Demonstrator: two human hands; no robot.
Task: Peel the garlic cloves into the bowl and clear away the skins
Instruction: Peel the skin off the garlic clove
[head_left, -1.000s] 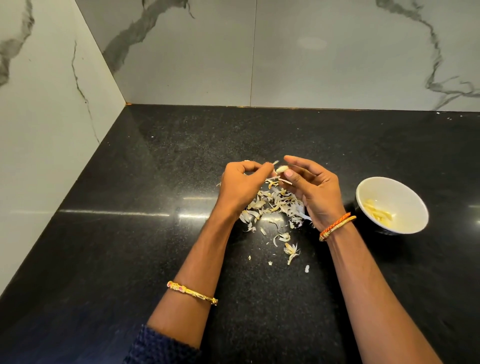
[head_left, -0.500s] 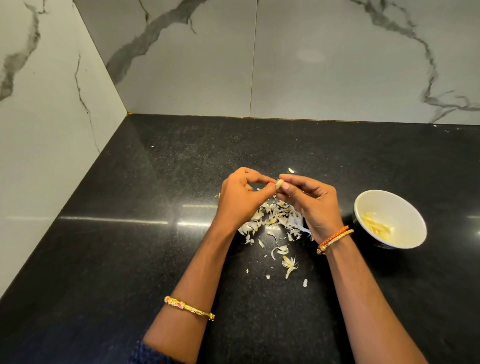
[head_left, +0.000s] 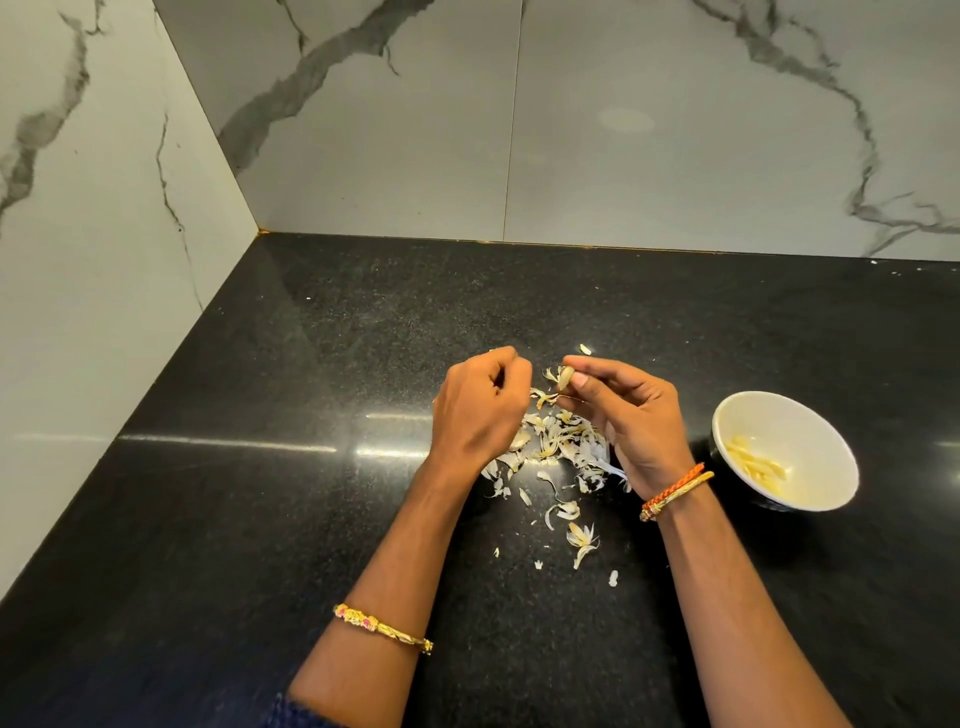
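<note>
Garlic clove (head_left: 565, 378), pale, half-skinned: pinched in right hand (head_left: 631, 421) grip; left hand (head_left: 475, 410) grip curled, contents indiscernible. White round bowl (head_left: 826, 441) holds several peeled cloves (head_left: 756, 465); papery skins (head_left: 558, 447) uncleared on black table (head_left: 260, 519).

Black speckled stone countertop (head_left: 322, 519), polished, meeting marble-patterned walls at the rear and left. A pile of garlic skins (head_left: 558, 447) lies on it below and between both hands. 1 white bowl (head_left: 748, 415) stands just right of the right wrist.

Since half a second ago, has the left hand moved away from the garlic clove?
Yes. The left hand has drawn leftward off the garlic clove, away from the white bowl; a gap now separates them.
</note>
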